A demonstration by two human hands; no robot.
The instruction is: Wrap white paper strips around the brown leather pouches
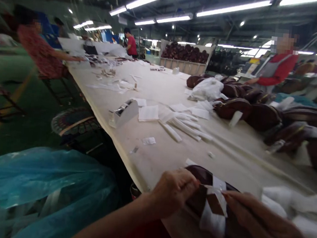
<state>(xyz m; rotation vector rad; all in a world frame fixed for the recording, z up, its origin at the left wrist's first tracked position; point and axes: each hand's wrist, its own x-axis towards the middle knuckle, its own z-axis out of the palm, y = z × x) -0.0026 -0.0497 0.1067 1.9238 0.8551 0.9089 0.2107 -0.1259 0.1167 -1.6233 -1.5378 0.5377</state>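
Observation:
A dark maroon rounded bag point(194, 200) lies at the near edge of the table, partly covered by my hands. A white wrapping strip point(212, 223) crosses it. Above the strip is a small brown-and-white tag point(216, 204), tilted between my fingertips. My left hand point(173, 189) is closed in a pinch at the tag's left side, by a thin pale edge. From the right, my right hand point(266, 221) pinches the tag's upper right corner, with its other fingers stretched over the bag. Blur hides the exact contact at both fingertips.
More maroon bags point(264, 117) with white wrapping line the table's right side. White foam strips point(184, 125), paper sheets point(148, 113) and a tape dispenser point(124, 112) lie ahead. A blue plastic bag point(44, 183) and a stool point(72, 120) stand left. Co-workers are at both sides.

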